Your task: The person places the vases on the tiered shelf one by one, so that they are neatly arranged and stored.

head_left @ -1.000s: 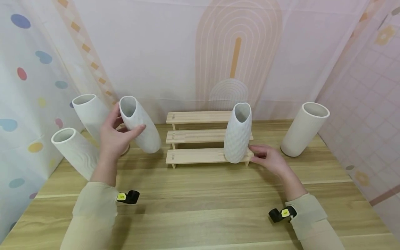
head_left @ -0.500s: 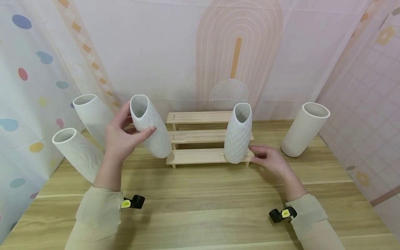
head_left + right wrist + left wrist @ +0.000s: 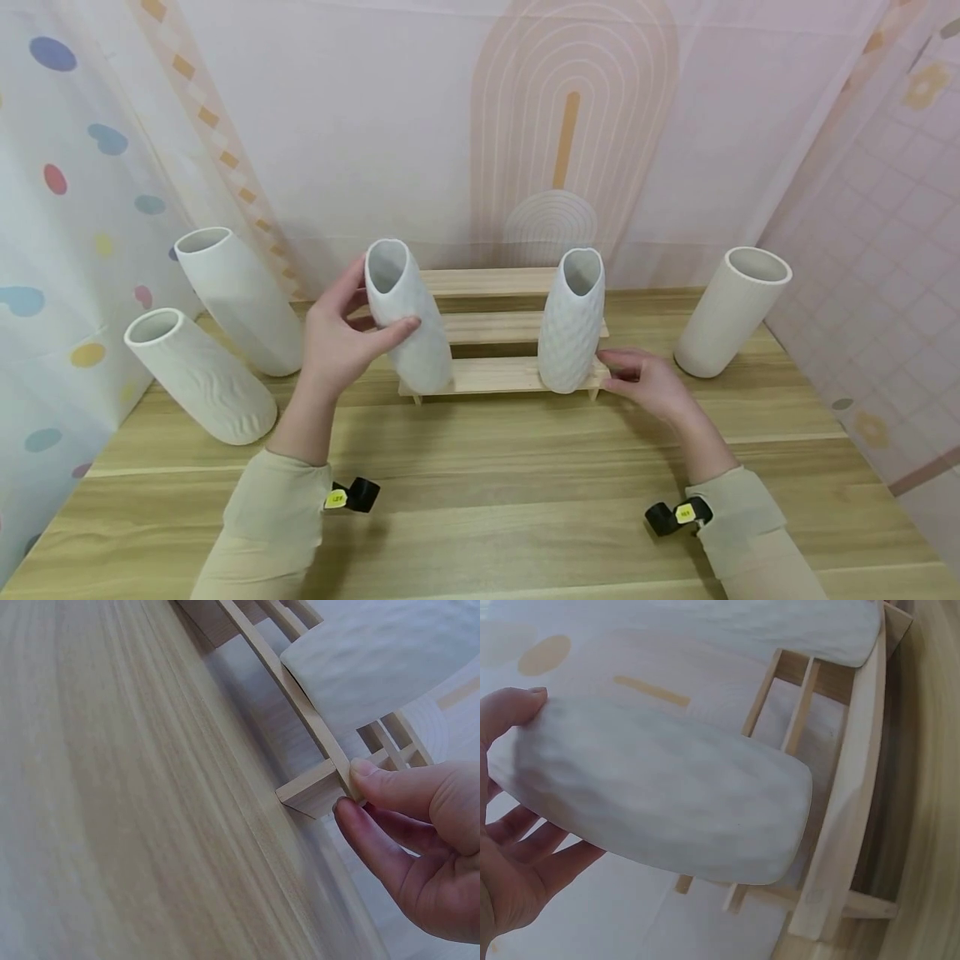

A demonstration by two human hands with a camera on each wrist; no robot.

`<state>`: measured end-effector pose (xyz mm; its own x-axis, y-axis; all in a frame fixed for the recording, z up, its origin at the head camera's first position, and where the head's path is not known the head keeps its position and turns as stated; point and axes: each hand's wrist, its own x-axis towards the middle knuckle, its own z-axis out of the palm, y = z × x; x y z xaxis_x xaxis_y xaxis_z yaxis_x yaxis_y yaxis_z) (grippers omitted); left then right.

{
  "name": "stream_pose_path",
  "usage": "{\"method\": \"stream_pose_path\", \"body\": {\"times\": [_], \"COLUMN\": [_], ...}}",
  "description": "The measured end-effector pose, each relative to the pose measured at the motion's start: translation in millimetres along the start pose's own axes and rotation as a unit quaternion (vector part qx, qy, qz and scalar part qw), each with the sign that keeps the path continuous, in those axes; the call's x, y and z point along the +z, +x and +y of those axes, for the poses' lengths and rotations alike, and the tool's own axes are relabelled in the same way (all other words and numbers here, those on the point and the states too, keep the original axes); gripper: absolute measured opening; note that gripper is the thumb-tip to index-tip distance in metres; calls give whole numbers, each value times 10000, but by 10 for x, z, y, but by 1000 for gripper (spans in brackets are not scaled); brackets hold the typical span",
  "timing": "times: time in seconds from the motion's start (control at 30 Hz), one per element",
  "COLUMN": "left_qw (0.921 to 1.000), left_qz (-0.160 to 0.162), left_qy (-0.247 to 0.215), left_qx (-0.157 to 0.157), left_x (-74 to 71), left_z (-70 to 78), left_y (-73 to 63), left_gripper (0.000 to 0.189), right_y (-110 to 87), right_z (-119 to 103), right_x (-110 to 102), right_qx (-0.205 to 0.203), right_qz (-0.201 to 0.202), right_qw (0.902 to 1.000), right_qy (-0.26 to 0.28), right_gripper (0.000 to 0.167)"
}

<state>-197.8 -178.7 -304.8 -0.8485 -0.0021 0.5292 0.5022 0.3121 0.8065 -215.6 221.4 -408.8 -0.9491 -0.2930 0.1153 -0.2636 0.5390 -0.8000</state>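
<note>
My left hand (image 3: 335, 348) grips a white vase (image 3: 414, 333) with a dimpled surface and a heart-shaped mouth, thumb on its near side and fingers behind. The vase tilts a little, and in the left wrist view its base is just short of the front plank. That plank is the lowest of a three-step wooden rack (image 3: 495, 377). At the rack's right end my right hand (image 3: 651, 385) pinches the tip of the front plank between thumb and fingers, clearly seen in the right wrist view. A matching dimpled vase (image 3: 572, 329) stands upright on the plank's right end.
To the left on the wooden table (image 3: 480, 500) stand a smooth white vase (image 3: 243, 304) and, nearer, a wavy-ribbed vase (image 3: 213, 387). A finely ribbed cylindrical vase (image 3: 723, 321) stands on the right. A patterned cloth (image 3: 375, 125) hangs behind the rack.
My left hand has carried the dimpled vase rightward, from beside the rack to over the front plank's left end. The right hand has stayed at the plank's right tip.
</note>
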Motion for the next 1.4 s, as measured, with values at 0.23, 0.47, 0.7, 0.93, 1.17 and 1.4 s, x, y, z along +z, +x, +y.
{"method": "stream_pose_path", "body": {"times": [0.23, 0.47, 0.7, 0.93, 1.17, 1.4], "left_qw": [9999, 9996, 9997, 9996, 9993, 9987], "left_qz": [-110, -112, -162, -225, -249, -293], "left_qy": [-113, -175, 0, 149, 269, 396], "left_qx": [-54, -164, -184, -35, 28, 144], "left_x": [166, 226, 243, 250, 237, 221], "left_z": [-51, -95, -106, -135, -152, -147], "left_y": [-12, -11, -19, -24, -21, -23], "left_gripper": [76, 76, 77, 79, 78, 79], "right_y": [2, 6, -4, 1, -4, 1], "right_z": [4, 11, 0, 7, -6, -11], "right_x": [2, 11, 8, 8, 13, 20], "right_qx": [-7, 12, 8, -2, -17, -47], "right_qz": [-2, 13, 23, 21, 13, -4], "right_qw": [10000, 10000, 10000, 10000, 10000, 10000], "right_qy": [7, -9, -40, -36, 74, 29], "right_gripper": [43, 43, 43, 43, 43, 44]}}
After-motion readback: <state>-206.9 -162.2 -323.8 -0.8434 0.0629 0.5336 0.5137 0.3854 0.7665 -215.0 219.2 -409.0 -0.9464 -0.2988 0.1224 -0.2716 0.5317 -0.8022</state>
